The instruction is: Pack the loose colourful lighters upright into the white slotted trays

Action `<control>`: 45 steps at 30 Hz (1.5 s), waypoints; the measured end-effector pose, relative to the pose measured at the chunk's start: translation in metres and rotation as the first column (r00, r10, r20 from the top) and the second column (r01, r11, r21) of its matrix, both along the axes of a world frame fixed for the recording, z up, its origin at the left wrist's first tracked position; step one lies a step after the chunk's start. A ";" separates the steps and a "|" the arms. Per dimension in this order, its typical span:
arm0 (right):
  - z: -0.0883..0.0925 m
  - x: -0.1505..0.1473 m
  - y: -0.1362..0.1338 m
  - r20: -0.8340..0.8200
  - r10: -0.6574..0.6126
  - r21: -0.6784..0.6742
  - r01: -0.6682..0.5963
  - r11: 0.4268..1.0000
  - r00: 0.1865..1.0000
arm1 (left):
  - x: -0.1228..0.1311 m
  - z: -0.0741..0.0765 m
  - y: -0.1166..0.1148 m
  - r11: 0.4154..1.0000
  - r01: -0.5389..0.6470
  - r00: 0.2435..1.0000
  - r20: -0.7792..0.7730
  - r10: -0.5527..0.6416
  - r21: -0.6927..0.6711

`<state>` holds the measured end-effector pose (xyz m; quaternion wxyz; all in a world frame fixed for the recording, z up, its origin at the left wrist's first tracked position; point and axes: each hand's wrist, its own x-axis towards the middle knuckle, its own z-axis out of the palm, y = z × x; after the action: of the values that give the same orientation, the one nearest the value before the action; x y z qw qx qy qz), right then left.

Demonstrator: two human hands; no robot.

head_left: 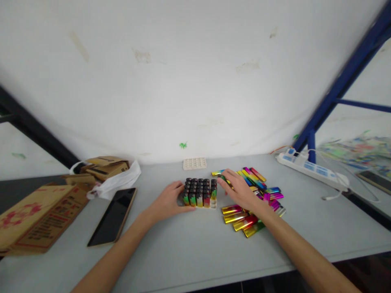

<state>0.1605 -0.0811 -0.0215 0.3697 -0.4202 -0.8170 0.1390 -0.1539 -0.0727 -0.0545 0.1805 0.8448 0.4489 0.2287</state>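
Rows of black-topped lighters (197, 189) stand upright in a white slotted tray (213, 205) on the table. My left hand (171, 199) is wrapped round the tray's left side, thumb along the front edge and fingers at the left and back. At the tray's right column, where front slots show no lighter, my right hand (236, 187) pinches a single dark-topped lighter (225, 181). Under and around my right forearm lies a loose pile of shiny lighters (244, 221) in gold, red, pink, blue and green; the forearm hides part of it.
Behind the lighters, another white slotted tray (194, 163) lies near the wall. To the left are a black-screened tablet or phone (112, 217), a white plastic bag (120, 179) and cardboard boxes (45, 215). A white power strip (314, 169) with cables sits at the right by a blue metal frame (339, 81).
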 end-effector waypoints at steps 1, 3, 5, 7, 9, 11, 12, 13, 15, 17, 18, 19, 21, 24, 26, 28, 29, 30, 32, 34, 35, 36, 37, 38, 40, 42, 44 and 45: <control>0.002 0.003 0.000 0.037 0.025 0.042 -0.026 0.999 0.999 | 0.000 0.000 0.000 1.000 -0.006 1.000 -0.012 0.006 0.004; 0.006 0.008 -0.001 0.116 0.068 0.070 -0.077 0.995 0.991 | 0.001 0.001 -0.001 1.000 -0.015 0.999 -0.035 0.016 0.010; 0.009 0.012 -0.001 0.189 0.115 0.026 -0.122 0.992 0.975 | 0.001 0.001 -0.001 1.000 -0.015 0.999 -0.044 0.015 0.007; 0.010 0.013 -0.002 0.230 0.165 -0.060 -0.155 0.986 0.959 | 0.002 0.001 -0.001 1.000 -0.014 0.998 -0.053 0.015 0.003; 0.011 0.014 -0.003 0.234 0.201 -0.142 -0.170 0.975 0.951 | 0.001 0.001 -0.001 1.000 -0.013 0.998 -0.057 0.013 0.000; 0.012 0.013 -0.004 0.219 0.221 -0.195 -0.179 0.964 0.950 | 0.001 0.001 0.000 1.000 -0.008 0.999 -0.054 0.008 0.002; 0.012 0.012 -0.005 0.214 0.227 -0.207 -0.183 0.961 0.950 | 0.001 0.000 0.000 1.000 -0.006 0.999 -0.051 0.006 0.004; 0.012 0.012 -0.005 0.215 0.231 -0.212 -0.185 0.959 0.949 | 0.001 0.000 0.000 1.000 -0.005 0.999 -0.049 0.005 0.007; 0.013 0.011 -0.005 0.234 0.231 -0.212 -0.182 0.960 0.944 | 0.001 0.001 0.000 1.000 -0.003 0.999 -0.048 0.004 0.011; 0.012 0.012 -0.004 0.254 0.229 -0.209 -0.177 0.962 0.940 | 0.002 0.002 -0.001 1.000 -0.003 0.999 -0.051 0.003 0.007; 0.011 0.012 -0.004 0.256 0.227 -0.209 -0.175 0.962 0.940 | 0.002 0.002 -0.001 1.000 -0.004 0.999 -0.052 0.004 0.004; 0.010 0.012 -0.004 0.251 0.227 -0.210 -0.176 0.962 0.941 | 0.002 0.003 -0.001 1.000 -0.006 0.999 -0.054 0.006 0.001; 0.007 0.013 -0.004 0.225 0.230 -0.213 -0.183 0.960 0.947 | 0.002 0.003 -0.001 1.000 -0.008 0.999 -0.054 0.008 0.000; 0.004 0.014 -0.004 0.181 0.223 -0.203 -0.186 0.961 0.958 | 0.002 0.003 -0.002 1.000 -0.013 0.999 -0.044 0.013 0.004; 0.002 0.013 -0.004 0.180 0.227 -0.201 -0.190 0.961 0.957 | 0.002 0.003 -0.002 1.000 -0.017 0.999 -0.036 0.017 0.005; 0.001 0.011 -0.004 0.208 0.249 -0.217 -0.204 0.955 0.946 | 0.002 0.003 -0.003 1.000 -0.015 0.999 -0.031 0.015 0.008; 0.000 0.010 -0.004 0.225 0.262 -0.225 -0.212 0.951 0.938 | 0.002 0.003 -0.003 1.000 -0.012 0.999 -0.029 0.012 0.011; 0.000 0.009 -0.004 0.243 0.274 -0.227 -0.220 0.949 0.931 | 0.003 0.003 -0.003 1.000 -0.010 1.000 -0.028 0.011 0.013; 0.000 0.006 -0.004 0.281 0.264 -0.195 -0.214 0.957 0.923 | 0.003 0.003 -0.003 1.000 -0.014 1.000 -0.028 0.014 0.014; 0.000 0.005 -0.005 0.312 0.214 -0.148 -0.175 0.973 0.926 | 0.003 0.003 -0.003 1.000 -0.023 0.999 -0.039 0.023 0.007; 0.001 0.006 -0.004 0.316 0.191 -0.139 -0.153 0.978 0.929 | 0.003 0.004 -0.002 1.000 -0.026 0.999 -0.046 0.027 0.003; 0.002 0.007 -0.004 0.309 0.173 -0.141 -0.135 0.981 0.935 | 0.003 0.004 -0.002 1.000 -0.027 0.998 -0.051 0.027 -0.001; 0.003 0.010 -0.002 0.287 0.162 -0.148 -0.123 0.981 0.944 | 0.003 0.004 -0.002 1.000 -0.025 0.998 -0.056 0.024 -0.005; 0.003 0.013 0.000 0.251 0.152 -0.152 -0.116 0.982 0.956 | 0.002 0.004 -0.002 1.000 -0.021 0.998 -0.059 0.021 -0.007; 0.001 0.022 0.007 0.158 0.091 -0.121 -0.072 0.990 0.983 | 0.002 0.004 -0.001 1.000 -0.016 0.998 -0.061 0.016 -0.005; -0.005 0.032 0.018 0.087 -0.010 -0.050 0.014 0.999 0.996 | 0.002 0.004 -0.001 1.000 -0.016 0.998 -0.061 0.016 0.001; -0.016 0.039 0.030 0.087 -0.078 0.014 0.077 0.997 0.993 | 0.002 0.004 -0.001 1.000 -0.019 0.998 -0.061 0.019 0.008; -0.023 0.042 0.035 0.113 -0.091 0.033 0.087 0.996 0.989 | 0.002 0.004 -0.001 1.000 -0.020 0.998 -0.060 0.021 0.012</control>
<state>0.2023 -0.0458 -0.0441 0.3341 -0.4583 -0.8191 0.0865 -0.1522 -0.0741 -0.0510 0.1596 0.8476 0.4615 0.2075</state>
